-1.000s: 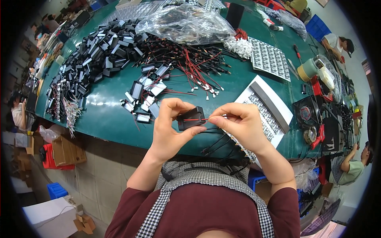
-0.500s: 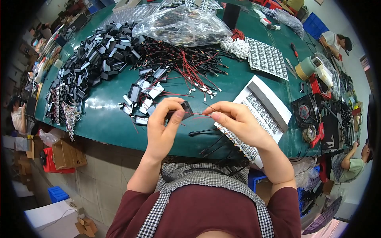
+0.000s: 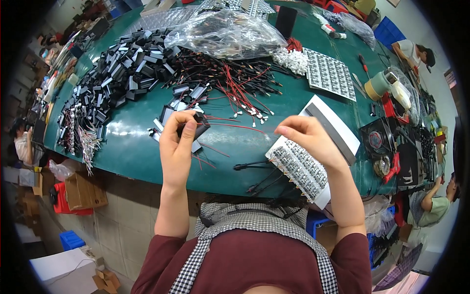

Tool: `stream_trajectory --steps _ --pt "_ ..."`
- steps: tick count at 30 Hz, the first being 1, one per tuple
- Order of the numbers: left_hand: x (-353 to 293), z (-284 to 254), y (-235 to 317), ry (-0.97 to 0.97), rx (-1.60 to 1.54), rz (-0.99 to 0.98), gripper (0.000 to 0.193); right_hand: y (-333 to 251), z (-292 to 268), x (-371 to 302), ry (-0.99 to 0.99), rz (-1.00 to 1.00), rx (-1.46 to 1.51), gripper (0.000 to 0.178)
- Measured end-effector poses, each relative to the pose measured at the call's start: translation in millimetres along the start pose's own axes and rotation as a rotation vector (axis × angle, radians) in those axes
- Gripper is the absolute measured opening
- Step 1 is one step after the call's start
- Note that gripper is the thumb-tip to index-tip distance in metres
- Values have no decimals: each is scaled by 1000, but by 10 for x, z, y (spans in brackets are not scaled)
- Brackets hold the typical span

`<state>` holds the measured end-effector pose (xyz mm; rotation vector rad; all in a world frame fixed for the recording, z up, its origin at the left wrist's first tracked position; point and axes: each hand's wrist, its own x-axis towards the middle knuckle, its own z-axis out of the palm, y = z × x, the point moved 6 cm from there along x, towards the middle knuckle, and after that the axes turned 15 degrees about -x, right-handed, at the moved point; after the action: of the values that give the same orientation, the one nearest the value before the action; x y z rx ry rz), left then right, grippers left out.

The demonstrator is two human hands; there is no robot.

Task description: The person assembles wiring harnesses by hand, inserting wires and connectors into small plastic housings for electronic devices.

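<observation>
My left hand (image 3: 177, 139) is closed round a small black plastic housing (image 3: 200, 125), held over the front of the table beside a loose group of similar housings (image 3: 169, 111). Thin red wires trail out of this housing, and one red wire (image 3: 237, 126) stretches across toward my right hand (image 3: 301, 134). Thumb and forefinger of that hand are pinched at the wire's far end, slightly smeared by motion. Below the right hand lies a white board (image 3: 298, 166) with rows of small circuit pieces.
A big heap of black housings (image 3: 122, 68) covers the left of the green table (image 3: 132, 147). Behind are red-and-black cables (image 3: 230, 73) and a clear plastic bag (image 3: 225, 34). A panel (image 3: 330, 73), screwdriver (image 3: 363, 62) and small fan (image 3: 376, 138) sit rightward. Other people work at the sides.
My left hand has moved left with the black housing, and my right hand slightly right. The gap between them has widened, with a longer stretch of red wire showing.
</observation>
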<state>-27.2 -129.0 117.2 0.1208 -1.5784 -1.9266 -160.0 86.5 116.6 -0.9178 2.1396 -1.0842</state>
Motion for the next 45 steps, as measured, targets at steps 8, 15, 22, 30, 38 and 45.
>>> stream_trajectory --steps 8,15,22,30,38,45 --pt "-68 475 -174 -286 -22 -146 9 -569 227 68 209 -453 -242 50" --pt "-176 332 -89 -196 127 33 11 -594 364 16 271 -468 -490 32" --pt "-107 -135 2 5 -176 -94 15 -231 362 243 67 -123 -504 41" --pt "663 -243 86 37 -12 116 14 -27 326 505 160 -131 -270 27" --pt "419 -60 -630 -242 1117 418 14 148 188 330 269 -228 -213 31" --pt "651 -394 -530 -101 836 189 20 188 161 316 94 69 -177 26"
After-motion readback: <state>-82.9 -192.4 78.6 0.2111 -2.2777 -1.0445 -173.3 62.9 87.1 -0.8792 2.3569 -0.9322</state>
